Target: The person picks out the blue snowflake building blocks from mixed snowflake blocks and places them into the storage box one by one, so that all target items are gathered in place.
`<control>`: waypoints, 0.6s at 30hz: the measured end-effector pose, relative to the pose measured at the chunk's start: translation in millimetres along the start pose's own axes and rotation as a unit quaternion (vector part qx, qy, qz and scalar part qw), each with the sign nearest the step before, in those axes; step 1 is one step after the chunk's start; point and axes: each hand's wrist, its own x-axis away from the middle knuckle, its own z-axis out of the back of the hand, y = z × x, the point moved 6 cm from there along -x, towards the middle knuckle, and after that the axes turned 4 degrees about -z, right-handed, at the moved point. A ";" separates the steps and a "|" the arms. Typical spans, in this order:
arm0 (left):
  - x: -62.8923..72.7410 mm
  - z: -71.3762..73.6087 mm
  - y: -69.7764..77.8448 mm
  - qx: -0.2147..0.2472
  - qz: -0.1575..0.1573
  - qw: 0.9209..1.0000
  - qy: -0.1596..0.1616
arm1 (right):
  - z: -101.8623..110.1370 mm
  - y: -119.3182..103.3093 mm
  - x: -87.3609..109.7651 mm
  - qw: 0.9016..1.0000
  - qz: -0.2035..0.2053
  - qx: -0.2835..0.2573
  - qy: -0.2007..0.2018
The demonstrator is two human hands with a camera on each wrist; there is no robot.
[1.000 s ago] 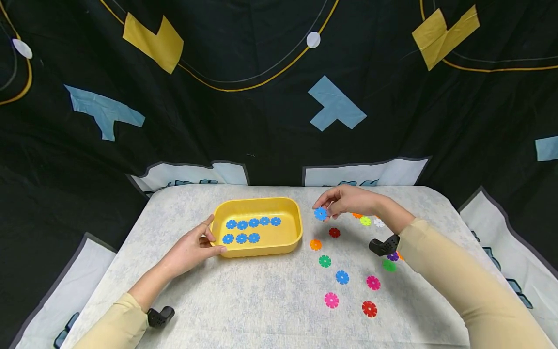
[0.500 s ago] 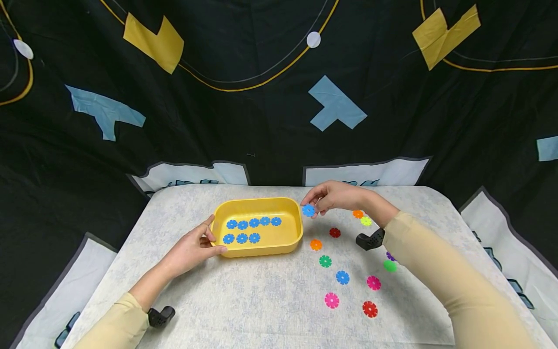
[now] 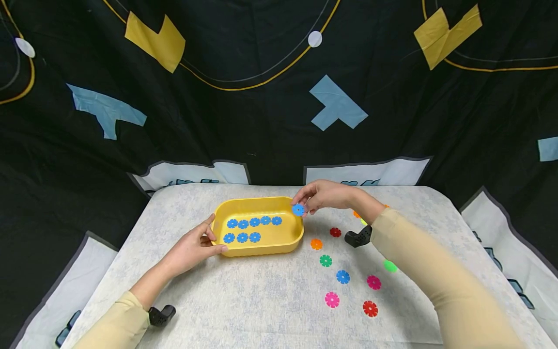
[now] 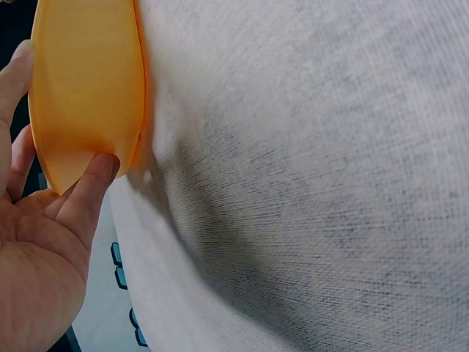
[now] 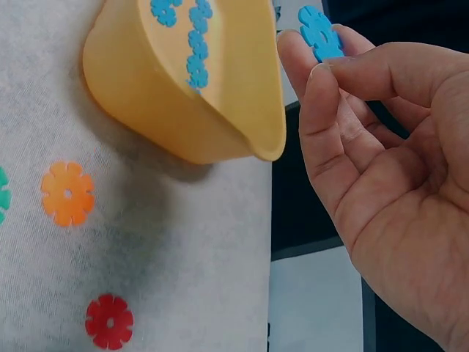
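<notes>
A yellow plastic tray (image 3: 263, 251) stands on the table with two rows of blue snowflake discs (image 3: 242, 237) lying flat inside. My left hand (image 3: 193, 248) grips its left end, thumb on the near wall and fingers round the far side; the left wrist view shows the thumb (image 4: 91, 187) against the tray wall. My right hand (image 3: 327, 195) pinches one blue snowflake disc (image 3: 298, 210) between thumb and fingertips, over the tray's right rim. In the right wrist view this disc (image 5: 319, 33) is tilted and held above the tray's rim height.
Right of the tray lie loose snowflake discs: orange (image 3: 316, 244), dark green (image 3: 325, 261), blue (image 3: 343, 277), pink (image 3: 332, 299), magenta (image 3: 374, 282), red (image 3: 370, 309) and light green (image 3: 390, 265). More lie partly hidden under the right forearm. A black curtain (image 3: 261, 135) hangs behind the table.
My right hand has moved left with the blue snowflake disc, from beside the tray to over its right rim. The left hand and the tray have stayed in place.
</notes>
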 end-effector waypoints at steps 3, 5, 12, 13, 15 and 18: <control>-0.1 -0.2 -0.5 0.004 0.000 1.000 0.000 | -3.5 -4.2 -6.1 1.000 0.002 -0.004 -0.009; 0.0 -0.1 -0.8 0.005 0.001 1.000 0.000 | -6.3 -7.3 -10.0 1.000 0.005 -0.006 -0.016; 0.8 0.4 -1.0 0.012 0.003 1.000 -0.001 | -15.9 -17.3 -22.9 1.000 0.014 -0.001 -0.024; 0.9 0.4 -0.8 0.013 0.003 1.000 -0.001 | -17.0 -18.4 -24.8 1.000 0.015 0.000 -0.025; 0.9 0.3 -0.5 0.016 0.003 1.000 -0.001 | -19.0 -20.5 -29.0 1.000 0.014 0.000 -0.028; 0.5 0.1 -0.4 0.015 0.004 1.000 -0.001 | -21.7 -23.7 -34.5 0.999 0.019 0.004 -0.034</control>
